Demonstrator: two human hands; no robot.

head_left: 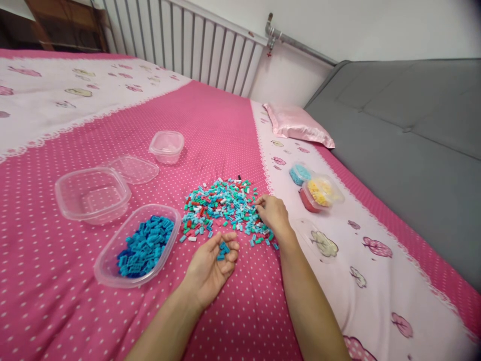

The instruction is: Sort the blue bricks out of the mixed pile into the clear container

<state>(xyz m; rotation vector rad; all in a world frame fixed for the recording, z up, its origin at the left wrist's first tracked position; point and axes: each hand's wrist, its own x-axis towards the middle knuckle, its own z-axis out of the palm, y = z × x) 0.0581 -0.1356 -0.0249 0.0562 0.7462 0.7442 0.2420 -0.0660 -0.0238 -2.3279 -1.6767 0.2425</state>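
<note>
A heap of small mixed bricks (221, 205), teal, blue, red and white, lies on the pink dotted bedspread (210, 125). My left hand (211, 265) rests palm up just in front of the heap, fingers curled round a few blue bricks (223, 249). My right hand (273, 214) lies on the heap's right edge, fingertips pinched among the bricks; what they grip is too small to name. To the left of my left hand stands a clear oval container (108, 265) partly filled with blue bricks (145, 245).
An empty clear tub (92, 194), a loose lid (134, 169) and a small clear tub (167, 146) sit behind the oval container. Closed tubs of light blue (299, 174), yellow (320, 190) and red bricks stand to the right. A pink pillow (296, 125), radiator and grey sofa lie beyond.
</note>
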